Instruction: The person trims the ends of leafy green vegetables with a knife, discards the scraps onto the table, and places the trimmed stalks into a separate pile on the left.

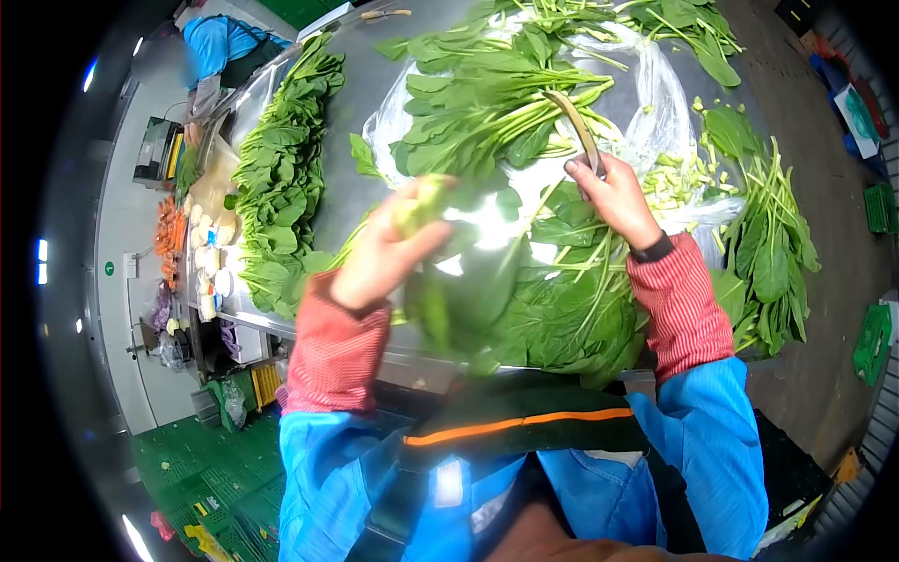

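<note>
My left hand [389,248], blurred by motion, is closed around the stem ends of a bunch of leafy greens [464,295] whose leaves hang down over the table's near edge. In my right hand [620,199] is a knife [573,120], its curved blade pointing away from me over the stems of a large heap of greens [478,103]. Loose leaves [581,323] lie between my forearms. Chopped pale stem pieces [682,178] are scattered just right of my right hand, partly on clear plastic [646,84].
A long row of greens [286,178] lines the metal table's [361,122] left side. More long-stemmed greens [768,248] hang over its right edge. Another knife [386,14] lies at the far end. A person in blue [225,45] bends at far left. Green crates [206,478] stand lower left.
</note>
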`<state>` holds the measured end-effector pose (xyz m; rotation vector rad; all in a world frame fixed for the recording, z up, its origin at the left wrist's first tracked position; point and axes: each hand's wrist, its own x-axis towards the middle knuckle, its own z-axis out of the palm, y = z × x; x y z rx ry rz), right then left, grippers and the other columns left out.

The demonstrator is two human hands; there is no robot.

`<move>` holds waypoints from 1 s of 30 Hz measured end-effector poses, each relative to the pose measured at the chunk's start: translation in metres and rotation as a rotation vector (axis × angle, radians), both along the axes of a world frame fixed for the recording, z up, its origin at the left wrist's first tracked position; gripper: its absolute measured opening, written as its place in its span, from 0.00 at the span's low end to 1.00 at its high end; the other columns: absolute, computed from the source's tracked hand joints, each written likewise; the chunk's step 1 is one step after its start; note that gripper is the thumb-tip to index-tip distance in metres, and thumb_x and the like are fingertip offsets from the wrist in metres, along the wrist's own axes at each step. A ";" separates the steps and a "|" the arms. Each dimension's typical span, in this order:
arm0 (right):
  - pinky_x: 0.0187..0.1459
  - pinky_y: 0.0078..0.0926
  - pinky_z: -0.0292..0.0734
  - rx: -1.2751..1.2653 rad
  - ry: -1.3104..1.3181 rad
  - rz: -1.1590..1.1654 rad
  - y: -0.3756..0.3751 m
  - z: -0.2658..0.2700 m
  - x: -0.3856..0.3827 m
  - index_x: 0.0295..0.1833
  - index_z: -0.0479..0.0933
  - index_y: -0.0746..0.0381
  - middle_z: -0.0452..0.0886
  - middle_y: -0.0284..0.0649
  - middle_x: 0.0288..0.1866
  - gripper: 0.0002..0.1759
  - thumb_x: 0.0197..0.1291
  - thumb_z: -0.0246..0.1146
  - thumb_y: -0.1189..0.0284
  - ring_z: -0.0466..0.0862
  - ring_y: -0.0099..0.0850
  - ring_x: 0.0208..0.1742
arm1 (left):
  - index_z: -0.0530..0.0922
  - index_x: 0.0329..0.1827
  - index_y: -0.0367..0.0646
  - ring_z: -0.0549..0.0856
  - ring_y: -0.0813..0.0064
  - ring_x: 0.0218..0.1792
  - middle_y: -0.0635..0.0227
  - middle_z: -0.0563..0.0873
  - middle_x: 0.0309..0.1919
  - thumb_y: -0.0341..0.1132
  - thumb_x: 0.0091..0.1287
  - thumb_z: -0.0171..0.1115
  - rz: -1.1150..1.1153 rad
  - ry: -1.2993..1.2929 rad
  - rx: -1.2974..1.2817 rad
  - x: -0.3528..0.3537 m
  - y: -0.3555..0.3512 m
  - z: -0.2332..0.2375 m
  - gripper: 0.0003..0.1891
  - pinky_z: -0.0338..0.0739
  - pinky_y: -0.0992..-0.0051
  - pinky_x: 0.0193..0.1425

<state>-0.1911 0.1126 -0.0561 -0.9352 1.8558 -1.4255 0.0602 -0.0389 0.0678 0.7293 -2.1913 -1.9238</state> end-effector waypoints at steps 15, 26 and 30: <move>0.13 0.27 0.65 0.256 -0.303 -0.299 -0.168 -0.096 -0.002 0.23 0.73 0.65 0.72 0.36 0.14 0.19 0.54 0.65 0.61 0.70 0.27 0.10 | 0.64 0.71 0.45 0.77 0.48 0.51 0.46 0.74 0.55 0.49 0.57 0.73 0.340 -0.576 -1.262 0.124 -0.080 -0.164 0.41 0.74 0.56 0.56; 0.31 0.26 0.69 0.033 -0.280 -0.174 -0.014 -0.082 0.059 0.35 0.74 0.67 0.72 0.32 0.24 0.14 0.57 0.63 0.66 0.70 0.22 0.27 | 0.81 0.50 0.38 0.84 0.61 0.44 0.58 0.85 0.43 0.29 0.60 0.67 0.078 0.095 -0.850 -0.059 -0.027 -0.110 0.15 0.77 0.70 0.49; 0.31 0.26 0.69 0.151 -0.244 -0.133 0.041 -0.089 0.068 0.37 0.76 0.67 0.73 0.32 0.24 0.15 0.64 0.63 0.63 0.71 0.22 0.27 | 0.81 0.51 0.39 0.85 0.57 0.44 0.54 0.85 0.43 0.36 0.61 0.65 0.020 -0.057 -0.742 -0.103 -0.003 -0.159 0.17 0.79 0.67 0.47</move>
